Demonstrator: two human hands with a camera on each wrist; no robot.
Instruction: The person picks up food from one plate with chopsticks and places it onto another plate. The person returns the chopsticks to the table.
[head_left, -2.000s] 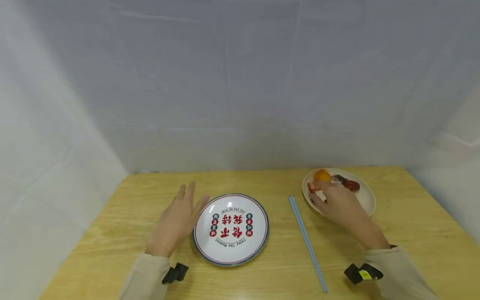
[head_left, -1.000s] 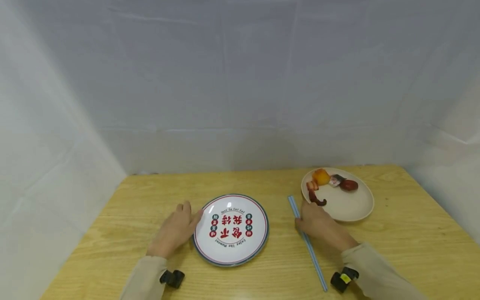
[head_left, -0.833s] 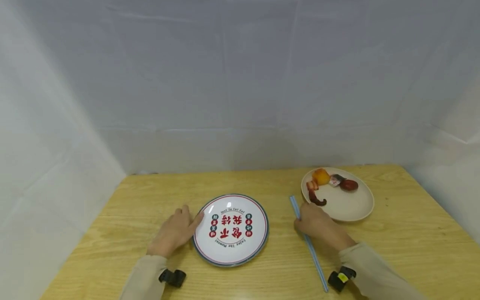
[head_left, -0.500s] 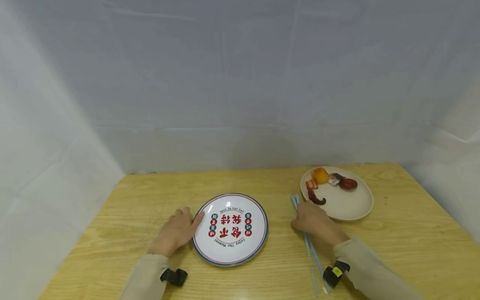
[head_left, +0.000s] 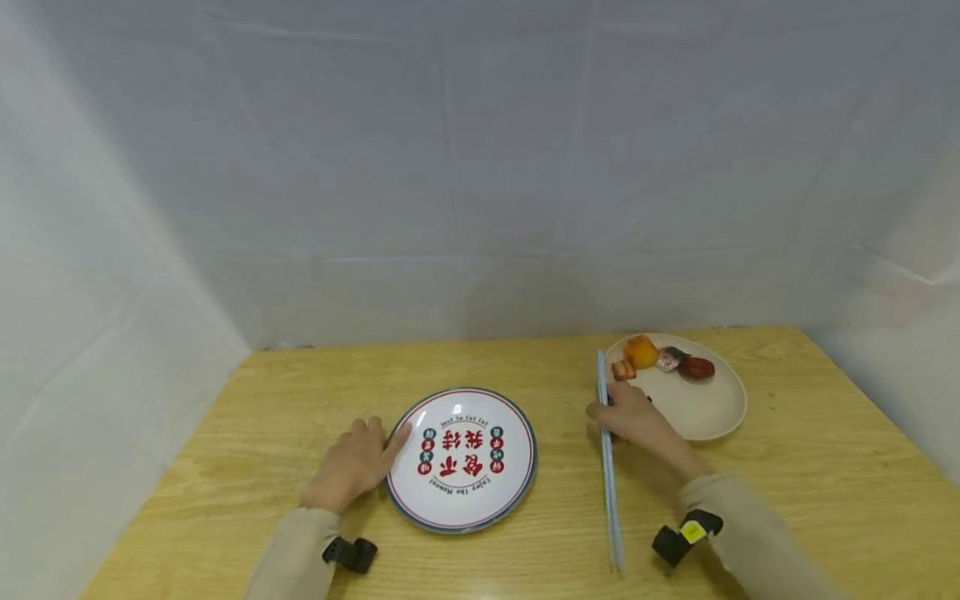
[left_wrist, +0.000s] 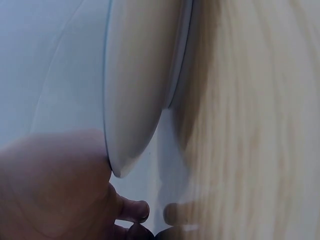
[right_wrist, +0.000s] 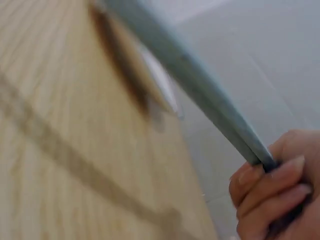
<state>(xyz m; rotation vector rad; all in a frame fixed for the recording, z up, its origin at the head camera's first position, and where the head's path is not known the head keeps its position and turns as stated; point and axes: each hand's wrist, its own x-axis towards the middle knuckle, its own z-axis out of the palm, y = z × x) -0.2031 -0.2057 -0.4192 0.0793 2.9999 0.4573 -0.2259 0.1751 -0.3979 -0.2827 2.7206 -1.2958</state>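
A white plate with a blue rim and red lettering sits mid-table. My left hand holds its left rim, thumb over the edge; in the left wrist view the fingertips reach down beside its underside, close to the tabletop. My right hand grips a pair of pale blue chopsticks. In the right wrist view the fingers curl round the chopsticks, which are raised, casting a shadow on the table.
At the back right stands a beige plate, with an orange chunk, a reddish striped piece, a silvery-grey piece and a dark red oval piece. A dark curled piece there is mostly hidden behind my right hand. White sheeting surrounds the wooden table.
My right hand has left the beige plate, taken hold of the chopsticks and lifted them, turning them more upright in view. My left hand has come down onto the white plate's rim.
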